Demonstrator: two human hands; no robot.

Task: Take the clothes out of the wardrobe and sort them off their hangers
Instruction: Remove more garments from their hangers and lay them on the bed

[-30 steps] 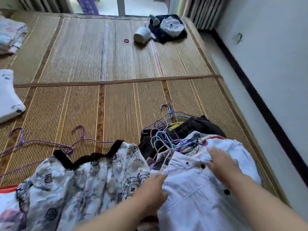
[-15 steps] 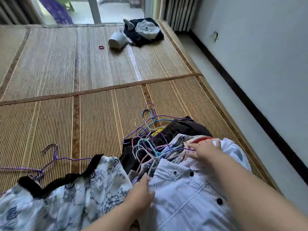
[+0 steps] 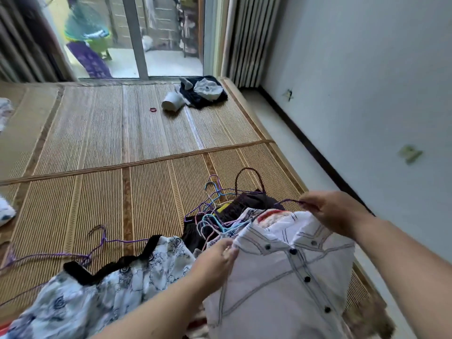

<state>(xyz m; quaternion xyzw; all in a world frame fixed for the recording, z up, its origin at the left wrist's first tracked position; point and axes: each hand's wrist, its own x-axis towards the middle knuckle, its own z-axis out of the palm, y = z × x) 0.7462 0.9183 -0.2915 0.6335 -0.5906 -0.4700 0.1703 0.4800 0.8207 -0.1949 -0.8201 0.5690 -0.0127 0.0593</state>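
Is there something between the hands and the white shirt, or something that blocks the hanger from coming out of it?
Nothing lies between them: the left hand grips the white shirt at its collar, and the right hand holds the purple hanger hook. The shirt's buttons look closed below the collar, which may hinder pulling the hanger out.

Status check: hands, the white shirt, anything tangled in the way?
Left hand pinching white shirt at collar. Right hand gripping purple hanger, raised above shirt. Hanger pile lies just behind; snag possible.

Bright daylight floods in through the glass door [image 3: 156,37], with soft motion blur and bowed wide-angle edges.
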